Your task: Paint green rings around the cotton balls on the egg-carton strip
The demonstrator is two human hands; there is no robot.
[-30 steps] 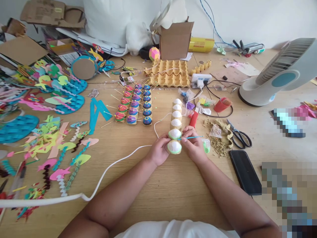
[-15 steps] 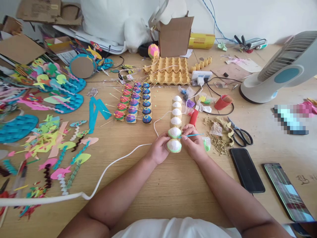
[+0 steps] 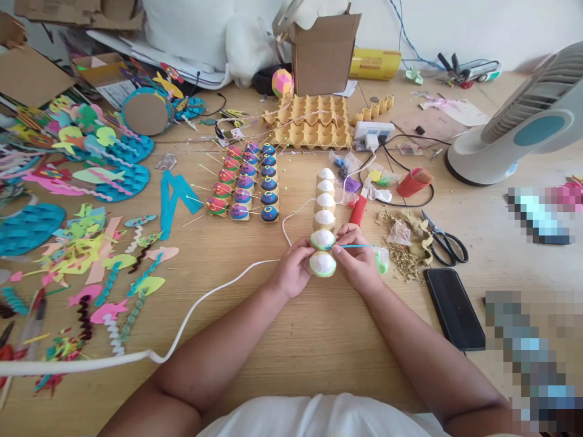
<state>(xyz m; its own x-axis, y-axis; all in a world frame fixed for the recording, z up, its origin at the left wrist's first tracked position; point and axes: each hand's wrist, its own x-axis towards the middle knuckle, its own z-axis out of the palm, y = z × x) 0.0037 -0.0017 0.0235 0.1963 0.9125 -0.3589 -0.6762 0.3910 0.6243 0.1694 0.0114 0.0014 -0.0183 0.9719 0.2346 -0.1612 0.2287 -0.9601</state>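
Pale wood tabletop [image 3: 273, 346] runs back to a white wall [image 3: 464, 27], with a grey-and-white fan [image 3: 510, 145] standing on my right. From my remote seat I look straight down on both bare hands at the near middle. The left hand [image 3: 294, 270] is closed on the side of a strip of six joined cardboard egg cups with white domed tops [image 3: 325, 217]. Held lengthwise, it points away from the wearer's body. The right hand [image 3: 362, 261] pinches a thin blue stick-like tool [image 3: 357, 246], whose inner end meets the strip near the join of the two nearest cups; I cannot tell exactly what the tip touches.

The newest change I can read is in the strip's colour: green edging rings the two nearest domes, while the four farther ones look plain white. I judge the strip to be unevenly coloured, with that green fairly fresh.

Just beyond the right hand lies a red object [image 3: 358, 211], and beside that hand a clear plastic bag with bright green stuff inside [image 3: 381, 261]. Farther right sit black-handled scissors [image 3: 436, 231] and a black phone [image 3: 454, 309]. Three rows of painted, pin-feelered egg cups [image 3: 269, 198] stand ahead to my left, below tan egg trays [image 3: 314, 136].
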